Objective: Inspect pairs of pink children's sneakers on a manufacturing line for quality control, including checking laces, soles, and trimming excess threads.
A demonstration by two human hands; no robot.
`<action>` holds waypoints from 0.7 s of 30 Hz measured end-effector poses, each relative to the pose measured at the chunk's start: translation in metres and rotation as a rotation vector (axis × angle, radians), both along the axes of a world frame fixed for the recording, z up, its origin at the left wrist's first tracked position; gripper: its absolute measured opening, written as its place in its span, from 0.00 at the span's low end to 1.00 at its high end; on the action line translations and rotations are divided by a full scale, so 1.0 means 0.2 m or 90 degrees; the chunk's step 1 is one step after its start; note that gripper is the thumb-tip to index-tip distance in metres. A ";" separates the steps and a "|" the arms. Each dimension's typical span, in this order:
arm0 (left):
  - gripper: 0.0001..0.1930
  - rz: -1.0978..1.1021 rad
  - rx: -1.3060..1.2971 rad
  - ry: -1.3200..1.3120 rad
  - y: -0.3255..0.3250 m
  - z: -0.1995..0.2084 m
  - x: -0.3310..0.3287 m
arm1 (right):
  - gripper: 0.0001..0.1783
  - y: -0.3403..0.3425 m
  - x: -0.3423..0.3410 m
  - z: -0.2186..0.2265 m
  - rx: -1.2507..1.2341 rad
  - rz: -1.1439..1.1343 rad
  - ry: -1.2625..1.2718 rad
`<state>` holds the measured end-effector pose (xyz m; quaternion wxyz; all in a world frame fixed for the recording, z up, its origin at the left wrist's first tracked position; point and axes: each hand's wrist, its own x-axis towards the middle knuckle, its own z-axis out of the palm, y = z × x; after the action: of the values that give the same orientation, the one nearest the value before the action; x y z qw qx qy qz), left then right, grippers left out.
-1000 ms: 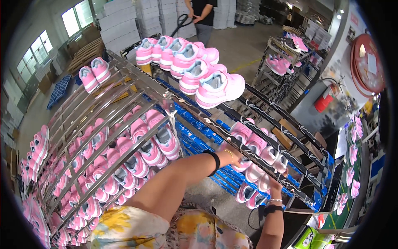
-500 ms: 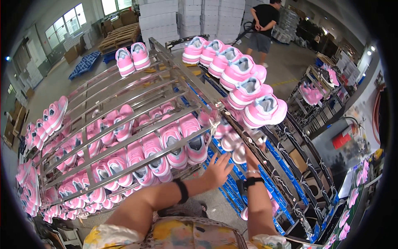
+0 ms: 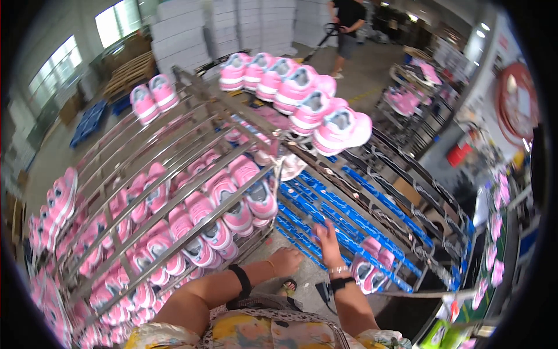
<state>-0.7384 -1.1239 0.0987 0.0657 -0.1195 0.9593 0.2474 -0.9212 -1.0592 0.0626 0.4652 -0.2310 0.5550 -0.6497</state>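
Background pallets (image 3: 129,74) behind metal rack (image 3: 232,110)

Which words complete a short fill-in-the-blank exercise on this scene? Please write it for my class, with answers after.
1. The shoes on the racks are mainly ____.
2. A silvery bracelet circles the person's ____ wrist.
3. Just beyond the right hand, the rack bars are ____.
4. The fire extinguisher is ____.

Missing words: pink; right; blue; red.
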 end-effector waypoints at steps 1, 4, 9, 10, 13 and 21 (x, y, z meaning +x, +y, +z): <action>0.21 -0.038 -0.003 0.005 0.03 0.01 -0.02 | 0.34 0.19 0.04 -0.08 -0.009 -0.017 -0.023; 0.14 -0.237 -0.064 -0.124 0.14 -0.05 -0.01 | 0.29 0.73 0.31 -0.10 0.090 -0.150 -0.071; 0.16 -0.469 -0.078 -0.174 0.34 -0.17 0.03 | 0.23 1.42 0.92 -0.18 0.182 -0.492 -0.111; 0.17 -0.468 -0.018 -0.171 0.36 -0.21 0.05 | 0.22 1.50 1.07 -0.21 0.180 -0.542 -0.125; 0.21 -0.472 0.104 -0.202 0.46 -0.29 0.19 | 0.23 1.65 1.56 -0.16 0.175 -0.656 -0.215; 0.26 -0.679 -0.210 -0.435 0.49 -0.66 0.49 | 0.21 2.05 2.30 -0.18 0.549 -0.488 0.076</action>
<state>-0.6400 -1.0269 -0.0334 0.4610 0.2923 0.8376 -0.0215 -0.4617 -0.6495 0.0272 0.2169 0.1608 0.8387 -0.4729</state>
